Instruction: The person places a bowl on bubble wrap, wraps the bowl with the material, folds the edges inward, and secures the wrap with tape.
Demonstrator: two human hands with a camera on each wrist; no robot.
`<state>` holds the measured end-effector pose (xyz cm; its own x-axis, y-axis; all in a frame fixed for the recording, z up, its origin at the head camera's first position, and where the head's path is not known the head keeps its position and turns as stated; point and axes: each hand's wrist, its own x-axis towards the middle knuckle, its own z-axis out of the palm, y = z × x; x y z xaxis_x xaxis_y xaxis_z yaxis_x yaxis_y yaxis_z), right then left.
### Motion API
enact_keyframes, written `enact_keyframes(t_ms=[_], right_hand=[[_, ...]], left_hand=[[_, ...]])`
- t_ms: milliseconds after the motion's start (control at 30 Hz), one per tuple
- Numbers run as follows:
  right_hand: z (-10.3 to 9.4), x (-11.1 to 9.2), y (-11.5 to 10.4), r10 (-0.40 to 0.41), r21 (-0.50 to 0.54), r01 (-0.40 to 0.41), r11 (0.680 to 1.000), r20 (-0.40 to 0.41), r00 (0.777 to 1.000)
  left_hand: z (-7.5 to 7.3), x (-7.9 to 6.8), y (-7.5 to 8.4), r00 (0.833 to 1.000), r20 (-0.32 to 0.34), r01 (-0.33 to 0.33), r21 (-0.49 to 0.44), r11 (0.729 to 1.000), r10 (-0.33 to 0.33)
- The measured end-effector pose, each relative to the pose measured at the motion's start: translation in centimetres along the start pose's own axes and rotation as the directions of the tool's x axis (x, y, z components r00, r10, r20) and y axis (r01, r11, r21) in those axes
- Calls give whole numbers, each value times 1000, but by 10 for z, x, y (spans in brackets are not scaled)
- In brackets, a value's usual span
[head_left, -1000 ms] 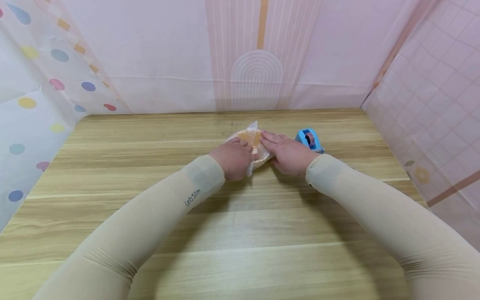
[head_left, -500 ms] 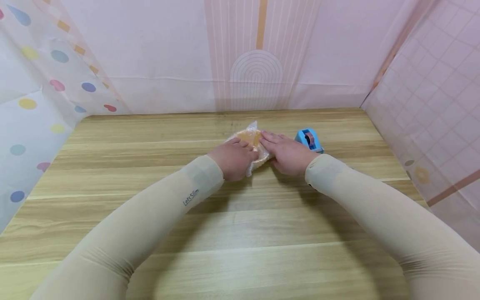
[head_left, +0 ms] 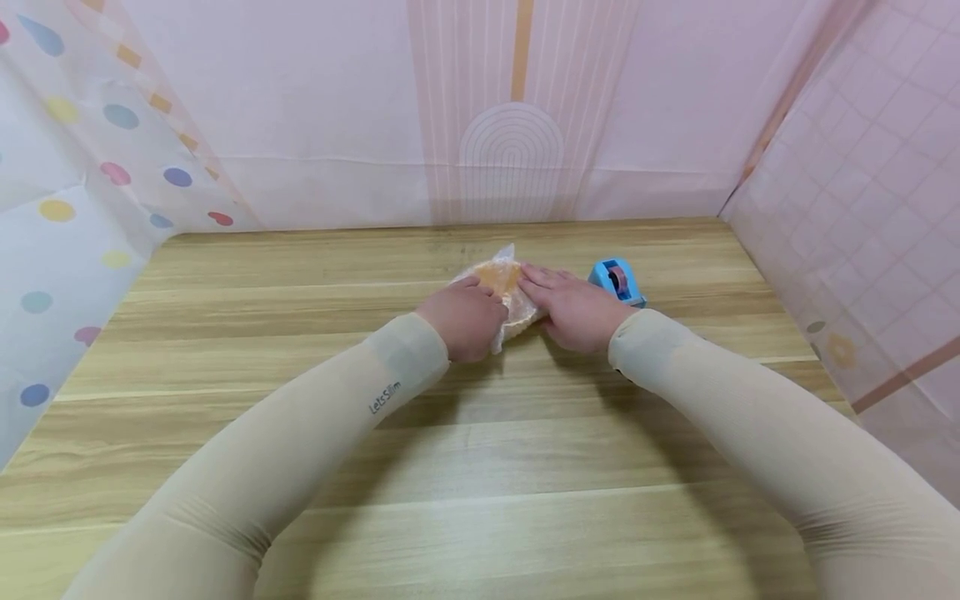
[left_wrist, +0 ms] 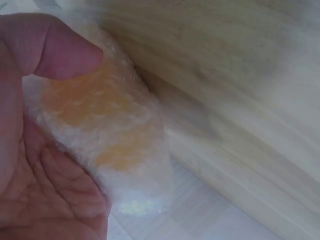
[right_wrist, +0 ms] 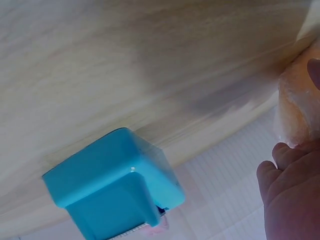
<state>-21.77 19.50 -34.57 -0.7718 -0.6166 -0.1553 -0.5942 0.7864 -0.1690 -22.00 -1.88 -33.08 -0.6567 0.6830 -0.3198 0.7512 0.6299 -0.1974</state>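
Note:
An orange, rounded object in clear bubble wrap [head_left: 497, 275] lies on the wooden table between both hands; the wrap hides what it is. My left hand [head_left: 463, 321] holds its left end. In the left wrist view, the thumb [left_wrist: 70, 52] lies against the bubble-wrapped bundle [left_wrist: 102, 110], with the palm beside it. On the other end rests my right hand [head_left: 581, 311], its fingers reaching over the top. The right wrist view shows a thumb and curled fingertips of the right hand [right_wrist: 295, 195] on either side of the wrapped bundle [right_wrist: 295, 107].
Just right of my right hand stands a blue tape dispenser [head_left: 617, 282] with a roll of pinkish tape, seen close in the right wrist view as a blue body [right_wrist: 115, 175]. Patterned sheets [head_left: 315, 117] hang behind and at both sides of the wooden table [head_left: 480, 475].
My left fingers have drawn in slightly on the wrap. The right hand, the bundle and the tape dispenser stay in place.

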Motion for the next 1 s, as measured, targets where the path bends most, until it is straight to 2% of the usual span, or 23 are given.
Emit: enact_keyframes(t_ms=[333, 567, 833, 1000], right_hand=[[-1, 1, 1, 13, 1, -13, 1000, 7, 1000], [1, 1, 2, 12, -7, -12, 1000, -3, 1000], [3, 0, 2, 5, -14, -5, 1000, -20, 1000], [0, 0, -1, 9, -10, -9, 1000, -23, 1000]], left_hand=[[-5, 0, 3, 999, 31, 27, -9, 1000, -26], [-2, 0, 5, 998, -15, 63, 47, 997, -62], [0, -2, 2, 995, -96, 24, 103, 994, -15], [-1, -4, 1, 997, -74, 23, 99, 995, -16]])
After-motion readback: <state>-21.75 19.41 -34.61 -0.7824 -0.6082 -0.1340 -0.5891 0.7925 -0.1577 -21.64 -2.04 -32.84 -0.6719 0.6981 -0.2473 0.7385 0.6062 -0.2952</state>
